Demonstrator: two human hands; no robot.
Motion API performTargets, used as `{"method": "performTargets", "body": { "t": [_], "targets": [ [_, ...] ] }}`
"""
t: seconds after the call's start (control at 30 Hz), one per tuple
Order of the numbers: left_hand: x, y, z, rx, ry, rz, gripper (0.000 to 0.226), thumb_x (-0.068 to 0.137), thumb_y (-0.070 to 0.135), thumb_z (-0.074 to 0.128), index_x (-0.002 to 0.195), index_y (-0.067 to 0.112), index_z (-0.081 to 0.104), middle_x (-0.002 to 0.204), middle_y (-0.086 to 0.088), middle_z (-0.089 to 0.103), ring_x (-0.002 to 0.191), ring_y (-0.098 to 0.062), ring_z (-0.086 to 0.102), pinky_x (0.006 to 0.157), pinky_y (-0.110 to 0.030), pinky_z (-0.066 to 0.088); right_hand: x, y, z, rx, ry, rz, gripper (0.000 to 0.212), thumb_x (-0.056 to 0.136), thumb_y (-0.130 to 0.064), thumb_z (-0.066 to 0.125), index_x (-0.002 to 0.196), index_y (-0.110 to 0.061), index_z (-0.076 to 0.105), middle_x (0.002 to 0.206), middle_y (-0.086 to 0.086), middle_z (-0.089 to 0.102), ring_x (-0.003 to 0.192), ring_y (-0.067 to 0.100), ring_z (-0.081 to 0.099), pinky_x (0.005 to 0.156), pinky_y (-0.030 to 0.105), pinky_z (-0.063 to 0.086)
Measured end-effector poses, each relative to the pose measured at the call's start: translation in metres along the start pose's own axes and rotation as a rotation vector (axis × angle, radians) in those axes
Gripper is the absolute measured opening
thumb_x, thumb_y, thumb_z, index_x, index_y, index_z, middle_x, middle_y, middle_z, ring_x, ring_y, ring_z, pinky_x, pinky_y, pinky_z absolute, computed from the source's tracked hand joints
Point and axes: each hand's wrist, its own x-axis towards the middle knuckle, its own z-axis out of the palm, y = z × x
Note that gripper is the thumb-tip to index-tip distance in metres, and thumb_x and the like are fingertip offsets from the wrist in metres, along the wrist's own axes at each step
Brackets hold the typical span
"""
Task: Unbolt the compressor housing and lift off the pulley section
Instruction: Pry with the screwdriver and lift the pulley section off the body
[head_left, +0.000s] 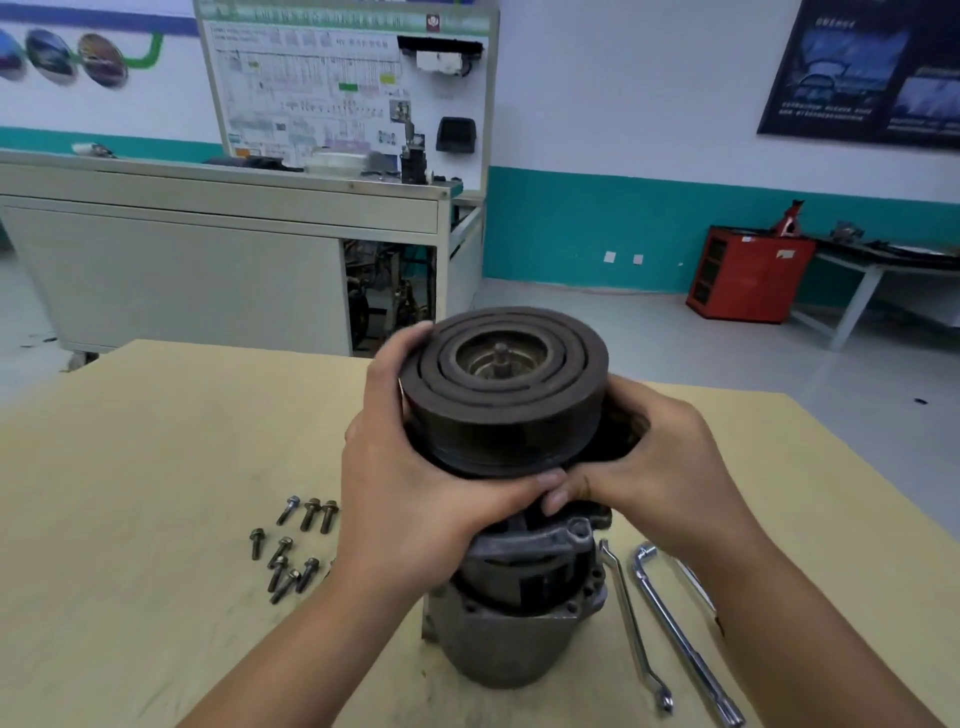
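A grey compressor housing (511, 639) stands upright on the wooden table (130, 467). On top of it sits the dark round pulley section (501, 395), its grooved face and centre shaft facing up. My left hand (415, 493) grips the pulley section's left side, fingers curled round its far rim and thumb under its front. My right hand (644, 462) grips its right side from below, thumb tip meeting the left thumb. Several loose bolts (293, 545) lie on the table to the left of the housing.
Two chrome wrenches (670, 629) lie on the table to the right of the housing. Beyond the table stand a grey training bench (208, 249) with a wiring board, a red cabinet (748, 273) and a side bench at the far right.
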Motion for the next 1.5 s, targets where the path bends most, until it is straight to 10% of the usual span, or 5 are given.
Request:
{"method": "performTargets", "body": {
  "t": [0.27, 0.57, 0.87, 1.1, 1.5],
  "targets": [
    [0.040, 0.001, -0.003, -0.060, 0.008, -0.013, 0.093, 0.034, 0.057, 0.082, 0.117, 0.055, 0.038, 0.107, 0.045, 0.055, 0.101, 0.016, 0.057, 0.081, -0.002, 0.042, 0.040, -0.005, -0.002, 0.006, 0.008, -0.053, 0.057, 0.039, -0.015, 0.085, 0.089, -0.035, 0.066, 0.085, -0.023, 0.071, 0.085, -0.007, 0.065, 0.071, 0.009, 0.048],
    [0.129, -0.027, 0.012, -0.096, -0.406, -0.624, 0.079, 0.035, 0.059, 0.087, 0.101, 0.023, 0.064, 0.088, 0.001, 0.074, 0.071, -0.011, 0.071, 0.058, -0.023, 0.053, 0.100, 0.020, -0.011, 0.059, 0.050, 0.479, 0.075, 0.044, -0.062, 0.079, 0.089, -0.003, 0.069, 0.078, 0.004, 0.071, 0.072, 0.017, 0.067, 0.061, 0.028, 0.048],
    [0.157, -0.113, 0.050, 0.009, -0.965, -1.303, 0.093, 0.052, 0.059, 0.079, 0.119, -0.002, 0.061, 0.125, -0.017, 0.063, 0.120, -0.032, 0.056, 0.107, -0.044, 0.041, 0.116, 0.103, 0.000, 0.188, -0.217, 1.087, 0.025, 0.082, -0.042, 0.058, 0.078, -0.017, 0.061, 0.060, 0.005, 0.063, 0.055, 0.023, 0.061, 0.057, 0.031, 0.052],
    [0.151, -0.155, 0.059, 0.153, -1.244, -1.347, 0.039, 0.091, 0.042, 0.050, 0.099, 0.006, 0.061, 0.091, -0.012, 0.065, 0.074, -0.026, 0.065, 0.068, -0.034, 0.055, 0.105, 0.143, 0.006, 0.259, -0.292, 1.294, 0.027, 0.079, -0.026, 0.048, 0.055, -0.017, 0.057, 0.058, 0.003, 0.057, 0.049, 0.019, 0.053, 0.056, 0.026, 0.050],
    [0.146, -0.175, 0.048, -0.041, -1.314, -1.264, 0.063, 0.063, 0.067, 0.047, 0.074, 0.012, 0.076, 0.076, -0.008, 0.071, 0.066, -0.022, 0.069, 0.062, -0.032, 0.059, 0.115, 0.158, 0.012, 0.103, -0.299, 1.294, 0.036, 0.087, -0.035, 0.045, 0.064, -0.012, 0.059, 0.053, 0.005, 0.063, 0.044, 0.020, 0.062, 0.048, 0.026, 0.053]
  ]
}}
